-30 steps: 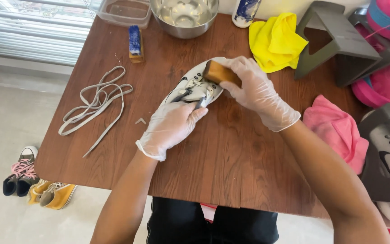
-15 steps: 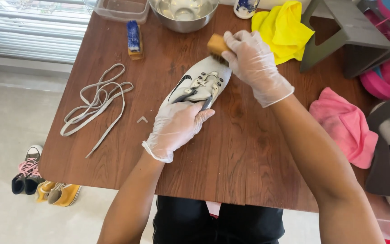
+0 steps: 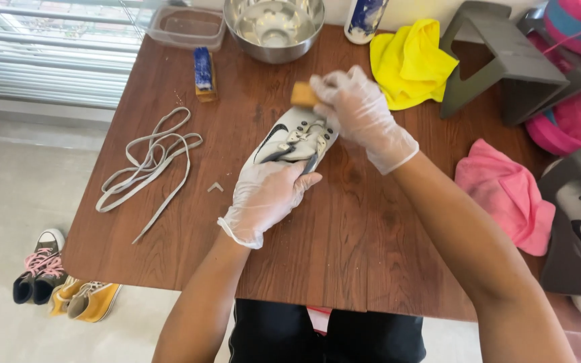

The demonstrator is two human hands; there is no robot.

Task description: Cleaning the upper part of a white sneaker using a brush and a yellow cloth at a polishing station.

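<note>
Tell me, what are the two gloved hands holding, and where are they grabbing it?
The left hand grips a white sneaker around its heel end. The right hand pinches a small tan brush block by one end, against the sneaker's toe.

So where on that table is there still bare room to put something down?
Bare wood lies on the table along the near edge, between the left hand and the pink cloth, and between the shoelaces and the shoe. The far edge is crowded: tub, bowl, yellow cloth.
</note>
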